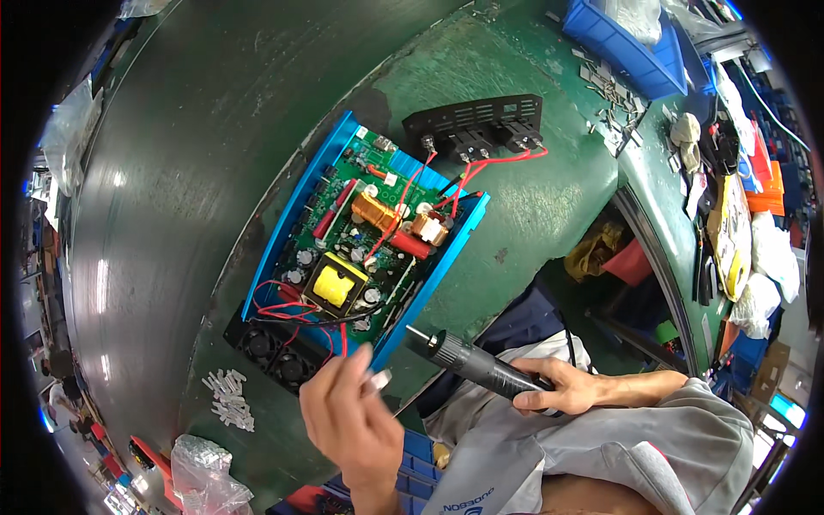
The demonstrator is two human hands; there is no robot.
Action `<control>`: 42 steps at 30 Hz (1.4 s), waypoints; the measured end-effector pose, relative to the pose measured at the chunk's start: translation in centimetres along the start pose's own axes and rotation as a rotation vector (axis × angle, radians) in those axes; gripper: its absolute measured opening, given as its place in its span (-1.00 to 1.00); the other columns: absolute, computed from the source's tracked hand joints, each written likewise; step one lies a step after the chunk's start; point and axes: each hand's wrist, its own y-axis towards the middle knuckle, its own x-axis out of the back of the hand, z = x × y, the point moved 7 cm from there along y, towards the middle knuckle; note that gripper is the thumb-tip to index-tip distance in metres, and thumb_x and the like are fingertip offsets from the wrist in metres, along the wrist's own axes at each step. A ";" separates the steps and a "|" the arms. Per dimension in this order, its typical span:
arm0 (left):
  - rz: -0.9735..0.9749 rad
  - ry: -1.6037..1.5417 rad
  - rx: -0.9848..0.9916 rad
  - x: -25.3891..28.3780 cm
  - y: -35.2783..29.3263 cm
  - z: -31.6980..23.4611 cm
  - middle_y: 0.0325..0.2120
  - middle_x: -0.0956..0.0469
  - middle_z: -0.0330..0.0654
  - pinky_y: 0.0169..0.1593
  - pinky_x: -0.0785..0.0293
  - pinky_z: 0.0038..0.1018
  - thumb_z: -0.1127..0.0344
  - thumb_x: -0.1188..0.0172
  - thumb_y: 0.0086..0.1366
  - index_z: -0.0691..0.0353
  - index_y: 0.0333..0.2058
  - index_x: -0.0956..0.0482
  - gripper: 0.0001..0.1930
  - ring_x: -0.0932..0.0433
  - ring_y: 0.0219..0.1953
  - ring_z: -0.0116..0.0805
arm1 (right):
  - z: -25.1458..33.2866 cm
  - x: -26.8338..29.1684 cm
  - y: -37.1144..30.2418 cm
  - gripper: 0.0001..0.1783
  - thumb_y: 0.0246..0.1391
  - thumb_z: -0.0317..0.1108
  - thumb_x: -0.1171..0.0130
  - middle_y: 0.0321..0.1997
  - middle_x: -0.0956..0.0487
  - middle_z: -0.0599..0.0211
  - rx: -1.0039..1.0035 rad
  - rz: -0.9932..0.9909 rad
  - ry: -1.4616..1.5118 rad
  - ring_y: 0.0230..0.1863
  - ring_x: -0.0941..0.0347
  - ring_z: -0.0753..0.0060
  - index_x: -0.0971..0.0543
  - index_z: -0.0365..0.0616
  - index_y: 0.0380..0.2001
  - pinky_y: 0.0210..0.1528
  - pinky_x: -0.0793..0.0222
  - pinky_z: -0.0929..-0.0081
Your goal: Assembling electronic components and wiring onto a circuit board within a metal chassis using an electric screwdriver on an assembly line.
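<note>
My right hand (560,386) is wrapped round a black electric screwdriver (481,364), its metal bit pointing left toward the near corner of a blue metal case. My left hand (356,421), slightly blurred, has its fingers curled near the case's front end, with a small white bit (380,378) showing at the fingertips; what it is I cannot make out. The open blue case (296,209) holds a green circuit board with a yellow transformer (336,284), copper coils and red wires. A black fan panel (273,355) lies at its near end, partly behind my left hand.
A slotted black end panel (481,116) with sockets stands beyond the case, joined by red wires. Small pale strips (227,400) lie in a pile at left. Metal pieces (609,94) and a blue bin (592,30) sit at far right. A dark belt-like surface (163,206) runs along the left.
</note>
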 end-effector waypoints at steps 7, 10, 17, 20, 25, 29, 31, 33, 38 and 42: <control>0.169 0.209 -0.083 -2.2 0.5 -0.3 -0.26 -0.49 -0.18 -0.37 -0.43 -0.31 0.39 -0.33 0.24 0.27 -0.06 -0.63 -0.71 -0.49 -0.33 -0.16 | -2.3 -0.1 0.6 -0.37 0.48 0.14 0.29 -0.29 -0.55 0.32 0.100 -0.009 0.134 -0.18 -0.42 0.43 -0.45 -0.24 0.08 -0.02 -0.34 0.41; 0.201 0.225 -0.067 -2.2 0.5 -0.3 -0.28 -0.48 -0.18 -0.38 -0.43 -0.32 0.40 -0.32 0.24 0.28 -0.06 -0.62 -0.71 -0.48 -0.33 -0.17 | -2.0 -0.1 0.7 -0.31 0.48 0.18 0.39 -0.27 -0.55 0.33 0.069 -0.005 0.102 -0.18 -0.42 0.45 -0.45 -0.25 0.10 0.00 -0.33 0.42; 0.344 0.102 -0.006 -3.3 1.8 -0.5 -0.35 -0.43 -0.14 -0.32 -0.42 -0.21 0.37 -0.29 0.27 0.26 -0.09 -0.62 -0.76 -0.48 -0.29 -0.10 | -5.0 0.5 1.5 -0.14 0.38 0.34 0.29 -0.30 -0.61 0.28 -0.043 0.049 0.353 -0.35 -0.51 0.49 -0.41 -0.29 0.23 -0.29 -0.41 0.52; 0.257 0.137 -0.188 -3.0 2.4 -1.1 -0.38 -0.44 -0.14 -0.37 -0.45 -0.25 0.38 -0.32 0.24 0.31 -0.11 -0.62 -0.74 -0.49 -0.33 -0.12 | -6.6 -1.8 1.5 0.04 0.22 0.52 0.19 -0.40 -0.55 0.38 -0.211 0.328 0.740 -0.47 -0.46 0.54 -0.25 -0.17 0.42 -0.45 -0.34 0.57; 0.306 0.187 -0.079 0.0 3.5 -1.6 -0.36 -0.64 -0.05 -0.24 -0.56 -0.29 0.27 -0.34 0.32 0.24 -0.28 -0.75 -0.84 -0.61 -0.34 -0.12 | -4.6 2.3 0.8 -0.17 0.41 0.33 0.40 -0.24 -0.59 0.34 0.063 0.062 0.240 -0.22 -0.47 0.49 -0.44 -0.24 0.20 -0.12 -0.43 0.44; -0.077 0.209 -0.170 3.7 8.2 -1.8 -0.33 -0.61 -0.20 -0.24 -0.55 -0.25 0.29 -0.30 0.33 0.12 -0.27 -0.74 -0.90 -0.60 -0.29 -0.12 | 0.6 9.4 -3.8 -0.30 0.45 0.22 0.28 -0.20 -0.55 0.34 0.440 -0.401 -0.109 -0.17 -0.42 0.50 -0.43 -0.27 0.10 -0.05 -0.39 0.40; -0.131 0.387 -0.179 3.1 11.0 -0.6 -0.32 -0.62 -0.23 -0.20 -0.55 -0.26 0.21 -0.22 0.38 0.07 -0.23 -0.74 -0.84 -0.61 -0.28 -0.09 | 6.4 11.7 -5.3 -0.37 0.44 0.20 0.21 -0.37 -0.54 0.44 0.518 -0.563 -0.201 -0.34 -0.41 0.54 -0.41 -0.22 0.06 -0.24 -0.40 0.45; 0.106 0.437 -0.037 0.4 13.0 2.1 -0.28 -0.67 -0.12 -0.16 -0.54 -0.19 0.06 -0.08 0.45 0.06 -0.18 -0.74 -0.69 -0.64 -0.25 -0.01 | 10.0 14.5 -4.9 -0.43 0.44 0.11 0.15 -0.29 -0.56 0.24 0.381 -0.635 -0.321 -0.30 -0.48 0.38 -0.41 -0.22 0.10 -0.21 -0.44 0.35; 0.316 0.617 -0.062 -2.3 13.8 3.8 -0.46 -0.66 0.09 -0.31 -0.53 0.00 -0.13 0.04 0.46 0.19 -0.32 -0.73 -0.47 -0.64 -0.42 0.15 | 18.4 20.2 -7.5 -0.79 0.24 -0.27 -0.17 -0.27 -0.49 0.12 0.882 -1.212 -1.150 -0.17 -0.50 0.00 -0.54 -0.18 -0.18 -0.18 -0.47 0.11; 0.366 0.692 -0.070 -1.3 13.3 4.4 -0.55 -0.64 0.09 -0.36 -0.53 0.01 -0.09 0.04 0.47 0.20 -0.41 -0.74 -0.46 -0.62 -0.48 0.19 | 20.0 26.9 -6.8 -0.81 0.24 -0.31 -0.18 -0.26 -0.54 0.15 0.816 -1.187 -1.280 -0.14 -0.50 0.04 -0.58 -0.17 -0.16 -0.08 -0.44 0.17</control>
